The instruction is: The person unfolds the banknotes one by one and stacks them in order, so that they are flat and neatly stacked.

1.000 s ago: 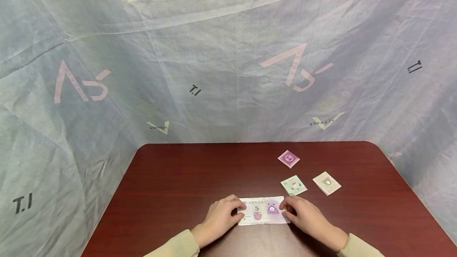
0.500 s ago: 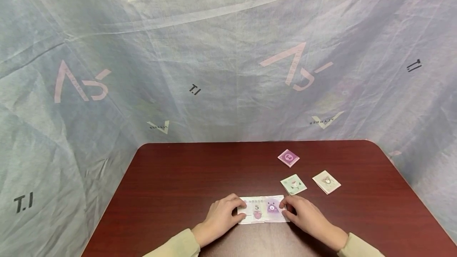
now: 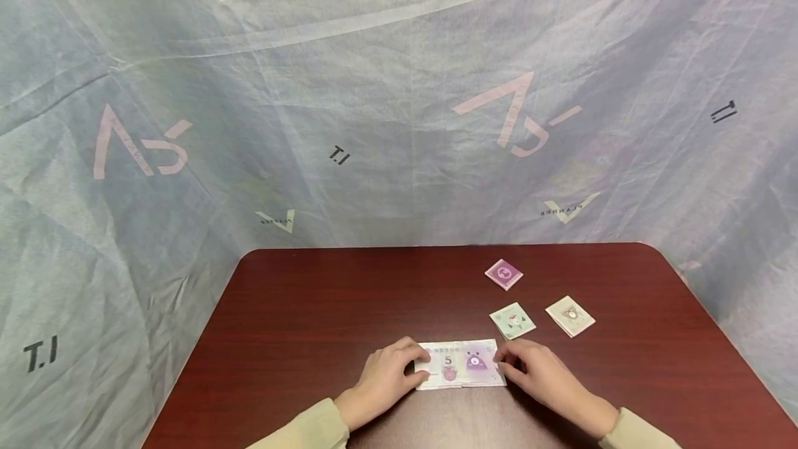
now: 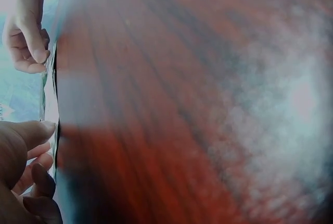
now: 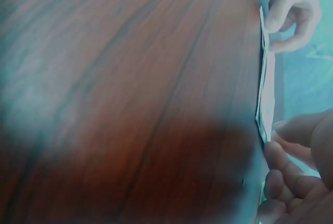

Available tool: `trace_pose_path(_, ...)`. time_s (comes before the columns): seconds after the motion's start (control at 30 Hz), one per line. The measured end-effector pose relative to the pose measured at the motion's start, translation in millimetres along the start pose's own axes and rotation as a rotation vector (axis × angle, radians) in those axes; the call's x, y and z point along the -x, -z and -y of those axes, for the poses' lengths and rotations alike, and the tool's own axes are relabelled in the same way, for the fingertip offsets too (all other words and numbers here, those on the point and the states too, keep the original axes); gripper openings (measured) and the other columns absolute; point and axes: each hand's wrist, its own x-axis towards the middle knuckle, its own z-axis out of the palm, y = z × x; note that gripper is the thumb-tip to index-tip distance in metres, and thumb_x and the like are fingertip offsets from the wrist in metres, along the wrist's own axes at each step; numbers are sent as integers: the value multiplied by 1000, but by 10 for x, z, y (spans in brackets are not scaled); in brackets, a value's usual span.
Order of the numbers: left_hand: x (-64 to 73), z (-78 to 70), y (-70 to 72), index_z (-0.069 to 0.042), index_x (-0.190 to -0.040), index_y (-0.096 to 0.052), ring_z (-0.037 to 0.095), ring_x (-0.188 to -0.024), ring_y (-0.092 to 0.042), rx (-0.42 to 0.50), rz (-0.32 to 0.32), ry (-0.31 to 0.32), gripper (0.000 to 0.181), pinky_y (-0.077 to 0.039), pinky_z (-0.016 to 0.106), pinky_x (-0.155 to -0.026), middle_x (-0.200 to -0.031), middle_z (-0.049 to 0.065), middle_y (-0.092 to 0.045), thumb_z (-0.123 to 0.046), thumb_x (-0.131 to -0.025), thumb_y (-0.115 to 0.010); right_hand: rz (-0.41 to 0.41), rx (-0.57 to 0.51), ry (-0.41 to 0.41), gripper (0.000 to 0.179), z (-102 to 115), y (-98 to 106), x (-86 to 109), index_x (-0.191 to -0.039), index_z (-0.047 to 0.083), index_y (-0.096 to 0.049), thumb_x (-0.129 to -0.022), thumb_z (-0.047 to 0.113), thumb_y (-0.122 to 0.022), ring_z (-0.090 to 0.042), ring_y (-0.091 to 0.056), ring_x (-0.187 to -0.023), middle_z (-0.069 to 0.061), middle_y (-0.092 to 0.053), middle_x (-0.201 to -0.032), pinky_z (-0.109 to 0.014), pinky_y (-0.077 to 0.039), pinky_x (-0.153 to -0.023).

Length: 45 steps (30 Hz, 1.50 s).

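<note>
A pale play banknote (image 3: 458, 373) with a 5 and a purple cartoon figure lies flat near the table's front; its layered edge shows in both wrist views. My left hand (image 3: 386, 373) holds its left end, with thumb and forefinger over the paper. At the opposite end my right hand (image 3: 539, 369) pinches the edge between thumb and forefinger, as the right wrist view shows close up. The other fingers of both hands are curled under. Just behind the note lies a green folded paper square (image 3: 513, 321) with a cartoon figure.
A cream folded square (image 3: 570, 316) with a bear-like figure lies further right, and a purple one (image 3: 503, 274) sits towards the back. The dark red wooden table (image 3: 324, 303) has rounded far corners. Grey printed cloth (image 3: 399, 192) hangs behind and at both sides.
My right hand has shifted slightly right, its fingertips now at the banknote's right edge rather than over the print. The left hand has stayed in place.
</note>
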Motion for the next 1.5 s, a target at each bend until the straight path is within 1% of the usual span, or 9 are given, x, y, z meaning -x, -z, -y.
trace_pose_path(0.13, 2, 3, -3, -23, -103, -77, 11, -87, -71, 1, 5, 1, 19, -54, 30, -64, -104, -13, -70, -25, -85, -84, -58, 23, 13, 22, -83, 58, 27, -91, 21, -72, -82, 4, -84, 6, -52, -74, 20, -64, -82, -23, -45, -62)
trace_pose_path(0.23, 2, 7, -5, -23, -103, -77, 11, -87, -71, 1, 10, 5, 19, -53, 29, -64, -105, -13, -70, -25, -86, -84, -89, 36, -8, 23, -160, 120, 25, -90, 21, -73, -81, 3, -85, 7, -49, -71, 19, -65, -83, -23, -44, -60)
trace_pose_path(0.37, -2, 9, -4, -23, -103, -77, 11, -87, -71, 2, 6, 1, 19, -53, 29, -64, -104, -14, -70, -25, -86, -84, -108, 71, -59, 22, -292, 218, 11, -88, 21, -72, -82, 4, -84, 7, -43, -66, 21, -62, -80, -23, -40, -58)
trace_pose_path(0.6, 0, 6, -5, -24, -103, -77, 11, -86, -72, 0, -1, -6, 19, -53, 29, -63, -104, -14, -70, -25, -86, -85, -128, 168, -170, 20, -505, 401, 28, -88, 22, -71, -84, 7, -84, 5, -45, -66, 17, -63, -81, -26, -42, -59)
trace_pose_path(0.83, 1, 5, -5, -23, -103, -77, 10, -87, -71, 13, 2, -9, 19, -54, 29, -64, -104, -13, -70, -25, -86, -84, -117, 209, -276, 14, -634, 542, 66, -90, 18, -72, -86, 9, -82, 3, -45, -62, 14, -61, -76, -28, -40, -55)
trace_pose_path(1.07, 3, -7, 15, -21, -102, -77, 11, -86, -71, 6, -20, -35, 19, -53, 29, -63, -103, -12, -70, -23, -85, -85, -96, 223, -296, 12, -623, 495, -12, -90, 20, -74, -86, 15, -84, -2, -52, -67, 10, -67, -83, -31, -44, -58)
trace_pose_path(1.2, 1, -11, 14, -22, -102, -77, 10, -86, -71, 3, -15, -27, 19, -53, 29, -63, -104, -13, -70, -23, -85, -85, -96, 249, -285, 12, -586, 426, -72, -90, 18, -73, -85, 15, -84, -9, -59, -74, 6, -68, -85, -35, -48, -62)
trace_pose_path(1.3, -1, -9, 6, -22, -103, -77, 10, -87, -71, 1, -8, -13, 19, -53, 29, -63, -104, -13, -70, -24, -85, -84, -76, 258, -312, 12, -559, 383, -113, -90, 17, -72, -86, 19, -84, -13, -61, -78, 5, -66, -83, -36, -49, -62)
trace_pose_path(1.5, 0, -13, 27, -23, -103, -77, 11, -86, -72, 11, -12, -22, 19, -53, 29, -63, -104, -13, -70, -24, -85, -85, -60, 287, -369, 27, -533, 291, -148, -87, 14, -69, -84, 35, -86, -14, -57, -71, 4, -61, -79, -37, -46, -55)
